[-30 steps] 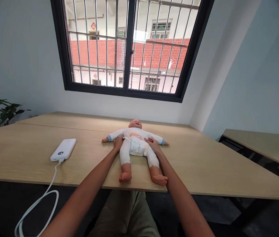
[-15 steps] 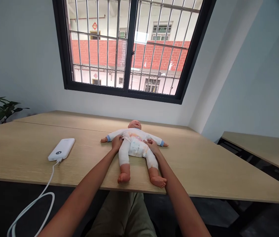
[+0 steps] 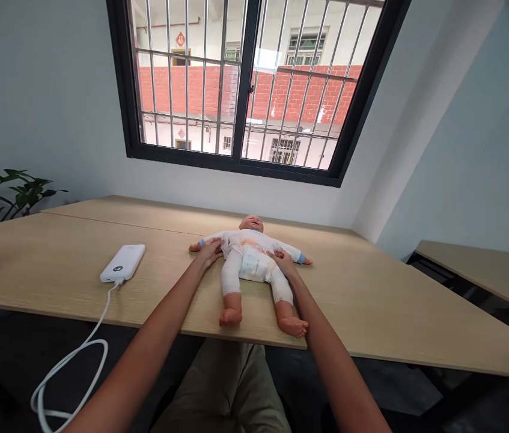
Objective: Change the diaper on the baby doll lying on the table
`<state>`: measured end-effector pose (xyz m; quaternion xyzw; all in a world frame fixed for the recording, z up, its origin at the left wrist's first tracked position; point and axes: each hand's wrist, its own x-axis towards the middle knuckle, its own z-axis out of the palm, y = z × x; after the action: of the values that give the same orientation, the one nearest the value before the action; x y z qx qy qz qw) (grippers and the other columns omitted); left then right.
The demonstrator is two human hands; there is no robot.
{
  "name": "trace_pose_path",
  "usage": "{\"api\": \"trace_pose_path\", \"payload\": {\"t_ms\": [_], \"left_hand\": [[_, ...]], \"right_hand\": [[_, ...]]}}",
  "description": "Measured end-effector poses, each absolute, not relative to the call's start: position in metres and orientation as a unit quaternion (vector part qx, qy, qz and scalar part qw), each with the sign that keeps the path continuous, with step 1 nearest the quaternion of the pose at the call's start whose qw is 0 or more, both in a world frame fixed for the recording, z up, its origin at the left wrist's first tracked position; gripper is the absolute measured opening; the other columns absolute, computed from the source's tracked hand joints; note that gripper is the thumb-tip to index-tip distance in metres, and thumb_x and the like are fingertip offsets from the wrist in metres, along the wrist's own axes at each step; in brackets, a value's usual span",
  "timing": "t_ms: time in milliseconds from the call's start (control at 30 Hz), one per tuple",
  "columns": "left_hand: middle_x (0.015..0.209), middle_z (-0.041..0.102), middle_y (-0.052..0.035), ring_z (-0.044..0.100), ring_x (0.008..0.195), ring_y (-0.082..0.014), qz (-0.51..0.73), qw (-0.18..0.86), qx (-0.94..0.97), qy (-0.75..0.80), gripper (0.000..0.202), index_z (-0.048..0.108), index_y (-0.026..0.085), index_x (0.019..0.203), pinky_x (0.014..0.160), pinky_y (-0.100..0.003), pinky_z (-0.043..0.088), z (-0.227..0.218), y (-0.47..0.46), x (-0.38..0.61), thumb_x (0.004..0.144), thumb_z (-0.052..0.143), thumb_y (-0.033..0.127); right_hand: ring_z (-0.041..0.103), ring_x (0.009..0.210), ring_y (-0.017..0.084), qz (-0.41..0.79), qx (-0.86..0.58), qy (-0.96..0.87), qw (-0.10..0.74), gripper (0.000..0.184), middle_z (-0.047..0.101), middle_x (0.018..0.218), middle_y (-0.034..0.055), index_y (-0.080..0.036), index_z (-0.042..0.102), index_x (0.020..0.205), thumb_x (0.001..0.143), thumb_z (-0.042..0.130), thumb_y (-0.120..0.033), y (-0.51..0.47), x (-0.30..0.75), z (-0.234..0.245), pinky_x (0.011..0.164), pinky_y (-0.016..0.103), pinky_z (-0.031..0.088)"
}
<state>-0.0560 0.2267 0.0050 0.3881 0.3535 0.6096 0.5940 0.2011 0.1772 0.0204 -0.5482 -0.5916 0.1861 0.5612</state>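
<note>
A baby doll (image 3: 251, 225) in a white outfit with blue cuffs lies face up on the table, arms spread and feet toward me. A white diaper (image 3: 254, 264) sits around its hips, and its white top (image 3: 261, 238) bunches above the waist. My left hand (image 3: 210, 252) is beside the doll's waist at the left, fingers stretched out with the tips at the bunched cloth. At the other hip, my right hand (image 3: 283, 262) has its fingers bent in on the diaper's side edge; its fingertips are partly hidden.
On the wooden table (image 3: 371, 300) at the left lies a white power bank (image 3: 123, 262), its white cable (image 3: 105, 313) hanging over the front edge. A barred window (image 3: 245, 90) is in the wall behind. A plant (image 3: 11, 192) stands at far left, another table (image 3: 484, 264) at far right.
My left hand has moved slightly outward from the doll's waist, and its fingers have straightened. My right hand stays at the hip. The whole view has shifted a little.
</note>
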Motion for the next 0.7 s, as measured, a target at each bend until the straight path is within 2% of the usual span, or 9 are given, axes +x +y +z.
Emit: {"api": "trace_pose_path", "payload": {"t_ms": [133,233,300,433,533,633,700], "left_hand": [[0.065,0.063,-0.0015,0.059,0.056,-0.0132,0.606,0.614,0.383,0.330,0.021,0.059,0.016,0.078,0.055,-0.025,0.049,0.011,0.221,-0.058,0.064,0.075,0.015],[0.068,0.063,0.0001,0.059,0.058,-0.0119,0.621,0.613,0.382,0.304,0.026,0.055,0.018,0.079,0.059,-0.024,0.049,0.016,0.215,-0.059,0.064,0.076,0.018],[0.072,0.064,0.0001,0.062,0.062,-0.0126,0.625,0.614,0.388,0.287,0.030,0.053,0.019,0.080,0.062,-0.025,0.051,0.019,0.211,-0.059,0.064,0.078,0.021],[0.073,0.062,0.0018,0.061,0.061,-0.0125,0.617,0.617,0.409,0.265,0.040,0.048,0.020,0.077,0.060,-0.025,0.050,0.022,0.207,-0.057,0.059,0.082,0.029],[0.070,0.059,0.0041,0.059,0.059,-0.0103,0.613,0.615,0.427,0.252,0.045,0.046,0.020,0.075,0.056,-0.021,0.047,0.023,0.207,-0.055,0.055,0.085,0.033],[0.070,0.058,0.0045,0.057,0.057,-0.0087,0.610,0.611,0.441,0.246,0.049,0.047,0.020,0.075,0.053,-0.019,0.045,0.023,0.208,-0.054,0.050,0.087,0.036],[0.068,0.057,0.0049,0.055,0.056,-0.0080,0.613,0.605,0.444,0.248,0.050,0.048,0.019,0.075,0.052,-0.018,0.043,0.022,0.209,-0.054,0.050,0.087,0.036]], "right_hand": [[0.062,0.088,0.019,0.176,-0.543,-0.586,0.576,0.033,0.065,0.102,0.0101,-0.013,0.063,0.105,0.085,0.063,-0.039,0.179,0.206,0.024,0.078,0.034,0.052],[0.060,0.095,0.021,0.148,-0.528,-0.583,0.600,0.038,0.065,0.108,0.0133,-0.014,0.061,0.105,0.079,0.064,-0.041,0.180,0.204,0.035,0.083,0.034,0.050],[0.060,0.096,0.021,0.128,-0.502,-0.609,0.601,0.036,0.065,0.109,0.0121,-0.015,0.061,0.103,0.078,0.063,-0.041,0.180,0.193,0.047,0.086,0.034,0.049],[0.063,0.086,0.019,0.137,-0.471,-0.730,0.475,0.024,0.070,0.097,0.0058,-0.019,0.065,0.090,0.077,0.066,-0.039,0.183,0.153,0.069,0.083,0.032,0.048],[0.064,0.090,0.019,0.123,-0.478,-0.775,0.394,0.025,0.071,0.100,0.0036,-0.021,0.066,0.094,0.077,0.069,-0.039,0.187,0.120,0.075,0.082,0.031,0.046],[0.063,0.093,0.019,0.099,-0.494,-0.785,0.360,0.027,0.071,0.101,0.0039,-0.020,0.065,0.096,0.077,0.069,-0.039,0.190,0.098,0.073,0.079,0.029,0.043],[0.063,0.087,0.018,0.071,-0.521,-0.775,0.351,0.018,0.071,0.095,0.0036,-0.019,0.064,0.091,0.081,0.063,-0.034,0.191,0.090,0.069,0.075,0.028,0.041]]}}
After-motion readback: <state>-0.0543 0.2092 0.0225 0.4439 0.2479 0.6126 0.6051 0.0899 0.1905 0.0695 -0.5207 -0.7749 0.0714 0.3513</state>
